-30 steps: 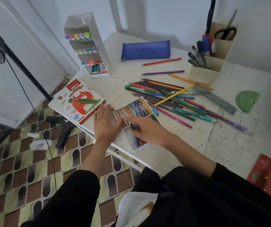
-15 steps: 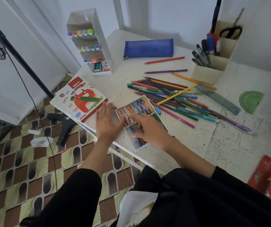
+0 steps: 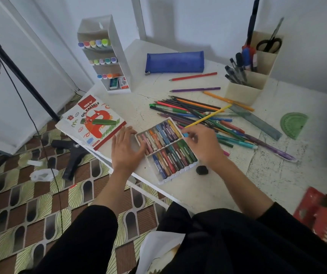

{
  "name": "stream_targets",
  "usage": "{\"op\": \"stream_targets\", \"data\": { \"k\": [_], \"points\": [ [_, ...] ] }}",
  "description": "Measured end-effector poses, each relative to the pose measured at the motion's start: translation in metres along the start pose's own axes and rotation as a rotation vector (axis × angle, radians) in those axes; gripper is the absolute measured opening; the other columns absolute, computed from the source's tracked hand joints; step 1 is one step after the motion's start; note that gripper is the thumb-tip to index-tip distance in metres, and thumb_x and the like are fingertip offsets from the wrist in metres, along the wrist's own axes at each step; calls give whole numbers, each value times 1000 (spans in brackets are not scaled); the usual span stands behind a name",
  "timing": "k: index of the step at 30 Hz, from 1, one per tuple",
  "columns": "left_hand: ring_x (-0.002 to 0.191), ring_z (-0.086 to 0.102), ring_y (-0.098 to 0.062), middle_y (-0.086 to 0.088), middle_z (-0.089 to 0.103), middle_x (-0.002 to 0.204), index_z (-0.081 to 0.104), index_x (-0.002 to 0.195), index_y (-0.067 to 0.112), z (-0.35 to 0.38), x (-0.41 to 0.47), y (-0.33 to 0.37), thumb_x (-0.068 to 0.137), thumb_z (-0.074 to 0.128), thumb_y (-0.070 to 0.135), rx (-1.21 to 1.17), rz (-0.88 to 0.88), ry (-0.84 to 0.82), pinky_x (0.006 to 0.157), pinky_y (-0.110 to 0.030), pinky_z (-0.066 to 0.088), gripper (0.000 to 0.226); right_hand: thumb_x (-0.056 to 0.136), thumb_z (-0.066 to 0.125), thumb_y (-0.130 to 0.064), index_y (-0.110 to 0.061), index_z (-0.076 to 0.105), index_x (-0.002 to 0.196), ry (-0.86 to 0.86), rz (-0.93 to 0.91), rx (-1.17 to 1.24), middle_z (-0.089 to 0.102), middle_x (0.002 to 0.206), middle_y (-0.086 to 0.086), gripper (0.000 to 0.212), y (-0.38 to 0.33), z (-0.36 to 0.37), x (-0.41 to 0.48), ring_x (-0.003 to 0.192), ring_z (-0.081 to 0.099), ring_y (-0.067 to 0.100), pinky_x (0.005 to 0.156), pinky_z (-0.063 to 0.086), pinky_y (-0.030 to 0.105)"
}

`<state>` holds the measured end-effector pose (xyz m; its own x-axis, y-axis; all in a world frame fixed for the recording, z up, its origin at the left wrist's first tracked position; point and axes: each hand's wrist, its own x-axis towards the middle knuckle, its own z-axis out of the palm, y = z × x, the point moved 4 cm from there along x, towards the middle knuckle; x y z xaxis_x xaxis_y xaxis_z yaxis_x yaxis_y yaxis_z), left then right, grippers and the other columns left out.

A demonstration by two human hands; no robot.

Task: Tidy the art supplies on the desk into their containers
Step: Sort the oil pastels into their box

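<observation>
We are steadying the tray (image 3: 171, 177) with our flat left hand (image 3: 126, 149), right hand (image 3: 204, 145) curling at the blue stub (image 3: 185, 134), grip unclear, wanting a light pinch.

Walls (image 3: 198, 20): white, far and on my left.
Floor (image 3: 20, 214): brown-green pattern, near left.
Desk (image 3: 267, 184): white, scuffed top.

Pastel tray (image 3: 171, 179) left of pencils (image 3: 198, 113), perhaps touching

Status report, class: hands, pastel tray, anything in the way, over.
Left hand flat against tray. Right hand at blue piece, grip unclear. Pencils piled just beyond tray.
</observation>
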<state>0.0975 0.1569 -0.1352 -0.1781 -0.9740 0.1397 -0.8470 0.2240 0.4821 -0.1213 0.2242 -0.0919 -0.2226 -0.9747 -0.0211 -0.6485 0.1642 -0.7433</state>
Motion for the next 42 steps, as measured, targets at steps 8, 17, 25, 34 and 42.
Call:
{"op": "stream_targets", "data": {
  "k": [8, 17, 25, 34, 42],
  "points": [
    [136, 33, -18, 0, 48, 138, 53, 112, 18, 0, 0, 0, 82, 41, 53, 9, 8, -3, 118, -42, 15, 47, 90, 60, -12, -11, 69, 107, 252, 296, -208, 65, 105, 10, 19, 76, -76, 14, 80, 56, 14, 73, 45, 27],
    [134, 36, -18, -1, 49, 137, 53, 113, 17, 0, 0, 0, 82, 42, 51, 13, 13, -3, 117, -42, 16, 47, 88, 65, -25, -10, 73, 102, 251, 336, -381, 58, 105, 13, 22, 93, -83, 20, 90, 55, 26, 65, 39, 29],
    [133, 38, -18, 0, 50, 136, 53, 112, 18, 1, 0, -1, 82, 42, 51, 8, 7, -2, 118, -42, 15, 45, 86, 67, -20, -14, 70, 97, 331, 272, -80, 65, 87, -1, 13, 80, -89, 9, 79, 58, 14, 62, 41, 22],
    [133, 38, -19, 0, 49, 137, 52, 112, 18, 0, 0, 1, 83, 42, 50, 9, 8, 3, 118, -41, 14, 44, 80, 71, -3, -19, 65, 96, 307, 411, 663, 66, 93, -7, 24, 58, -68, -4, 88, 65, 10, 70, 55, 23],
    [133, 37, -19, 0, 49, 137, 52, 112, 18, 2, 1, -1, 86, 46, 48, 21, 18, -2, 117, -43, 16, 40, 78, 67, 6, -10, 62, 102, -94, 245, 780, 72, 94, 8, 29, -3, -21, -9, 85, 71, 18, 72, 57, 26]
  ]
}}
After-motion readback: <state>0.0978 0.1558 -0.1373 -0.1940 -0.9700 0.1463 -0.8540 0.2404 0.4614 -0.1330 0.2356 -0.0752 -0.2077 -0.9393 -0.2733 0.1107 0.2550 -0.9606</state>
